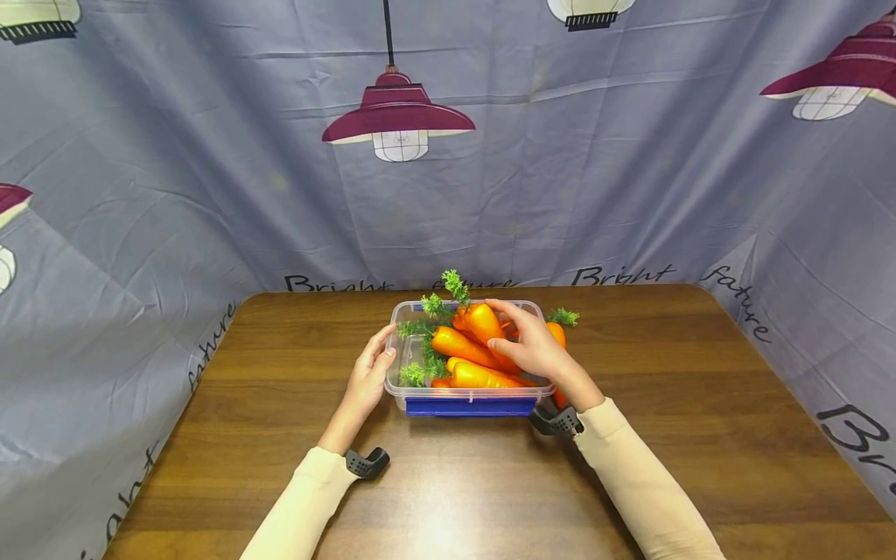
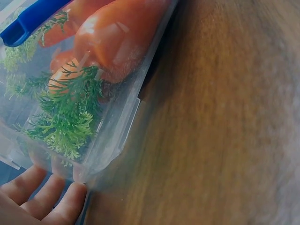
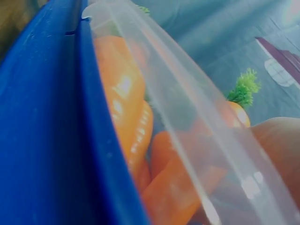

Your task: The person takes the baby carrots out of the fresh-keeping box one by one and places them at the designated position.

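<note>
Orange shows between the thumb and fingers of the right hand, which appears to pinch a carrot on top of the pile, its thick end towards eleven o'clock. Best to keep that grip light and lay the carrot flat along its neighbours before releasing, so nothing rolls. Around them stands the clear plastic box, a blue clip at six o'clock. At nine, the left hand touches the wall with fingers nearly straight; that steadying touch should stay gentle, since a push could slide the box across the wooden table. One green top sticks out past the rim near twelve; tucking it in would probably settle the load. Outside the wall at three lies another carrot, partly hidden by the right hand, which the wrist could knock.
</note>
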Demonstrator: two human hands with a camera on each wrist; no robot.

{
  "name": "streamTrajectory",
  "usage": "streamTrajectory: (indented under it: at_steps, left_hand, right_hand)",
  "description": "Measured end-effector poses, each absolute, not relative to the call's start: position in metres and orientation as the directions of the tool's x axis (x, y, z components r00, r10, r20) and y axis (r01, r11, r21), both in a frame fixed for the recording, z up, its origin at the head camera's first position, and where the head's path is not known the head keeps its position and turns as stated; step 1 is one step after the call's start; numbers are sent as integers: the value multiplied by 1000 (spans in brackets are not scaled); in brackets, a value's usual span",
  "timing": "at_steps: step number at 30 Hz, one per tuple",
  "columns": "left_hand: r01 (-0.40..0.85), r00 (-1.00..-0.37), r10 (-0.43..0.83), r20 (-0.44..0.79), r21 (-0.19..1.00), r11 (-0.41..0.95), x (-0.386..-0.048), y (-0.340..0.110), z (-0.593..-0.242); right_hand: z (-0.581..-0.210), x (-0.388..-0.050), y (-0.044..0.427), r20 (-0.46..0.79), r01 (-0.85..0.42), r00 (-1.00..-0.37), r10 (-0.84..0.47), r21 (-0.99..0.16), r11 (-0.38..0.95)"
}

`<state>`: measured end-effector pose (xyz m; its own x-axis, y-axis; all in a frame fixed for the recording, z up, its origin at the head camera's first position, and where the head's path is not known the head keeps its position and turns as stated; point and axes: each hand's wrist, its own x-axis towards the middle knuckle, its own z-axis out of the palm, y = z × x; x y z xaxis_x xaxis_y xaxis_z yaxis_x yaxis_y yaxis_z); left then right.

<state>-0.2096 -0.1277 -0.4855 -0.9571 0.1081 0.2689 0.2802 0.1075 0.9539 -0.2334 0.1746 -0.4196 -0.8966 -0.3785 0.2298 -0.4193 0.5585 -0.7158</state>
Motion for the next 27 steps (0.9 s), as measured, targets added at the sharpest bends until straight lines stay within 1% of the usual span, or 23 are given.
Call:
streamTrajectory:
  at_steps: [10,15,23,27]
  left_hand:
    - [271,-959,111,260,956,107,-208,-127,-486]
    - [269,-960,107,258,957,106,-207,-127,-486]
    - [263,-962,106,250,957,123,-207,-129,-486]
    - [271,-960,114,257,955,123,-210,-128,-484]
  right_hand:
    - [-422,-231,175,246,-418,-900,-360,-724,548]
    - [-422,-231,175,288,-415,-906,-310,-752,512]
    - [-416,-233,180,345,-375,-927,-148,-868,324]
    - [-408,-233,188,353,-365,-931,-96,-915,173]
